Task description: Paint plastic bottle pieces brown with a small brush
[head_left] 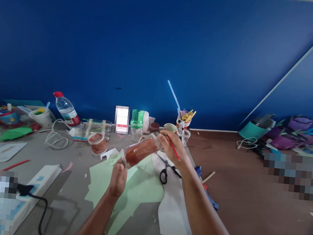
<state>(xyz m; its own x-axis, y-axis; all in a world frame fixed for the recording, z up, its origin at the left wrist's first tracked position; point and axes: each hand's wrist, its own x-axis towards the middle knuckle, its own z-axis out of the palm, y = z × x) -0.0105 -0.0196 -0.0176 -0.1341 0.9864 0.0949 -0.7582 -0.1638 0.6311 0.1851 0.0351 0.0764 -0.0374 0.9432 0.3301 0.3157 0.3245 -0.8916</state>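
Note:
A clear plastic bottle piece (141, 152), coated reddish brown, is held tilted above the table between my two hands. My left hand (119, 178) is closed around its lower left end, by the pale rim. At the upper right end my right hand (172, 145) is closed, its fingers touching the bottle piece and gripping a thin red stick (173, 148). The stick's tip is hidden, so I cannot tell a brush from a pencil. Beneath lie pale green paper (144, 184) and black-handled scissors (164, 172), which rest on white paper (172, 222).
A tub with reddish contents (98, 143) stands left of the bottle piece. Behind are a green-topped plastic bottle (137, 121), a phone (122, 119) and a cup of utensils (185, 118). A water bottle (67, 110), cables and a power strip (37, 187) occupy the left.

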